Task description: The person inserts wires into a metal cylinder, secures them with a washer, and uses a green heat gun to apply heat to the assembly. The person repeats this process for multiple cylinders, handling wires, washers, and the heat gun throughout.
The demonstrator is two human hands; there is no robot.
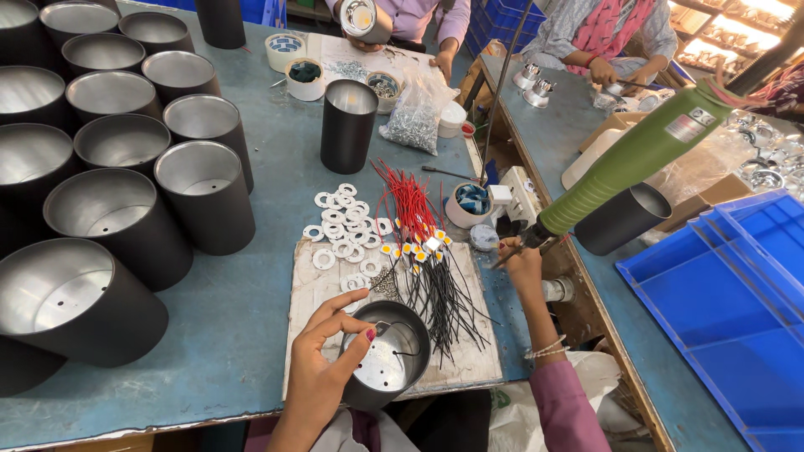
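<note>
Screwdriver (pixel 636 155) tip behind right hand (pixel 521 261)

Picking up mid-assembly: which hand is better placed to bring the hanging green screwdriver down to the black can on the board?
Right, probably. The right hand already sits at the tip of the green screwdriver, out to the right. The left hand is occupied, resting on the rim of the black can and steadying it on the board.

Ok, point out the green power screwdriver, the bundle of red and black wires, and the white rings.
green power screwdriver (pixel 632 159), head view, mid-body.
red and black wires (pixel 419 243), head view, bundle's middle.
white rings (pixel 343 226), head view, pile's centre.
</note>
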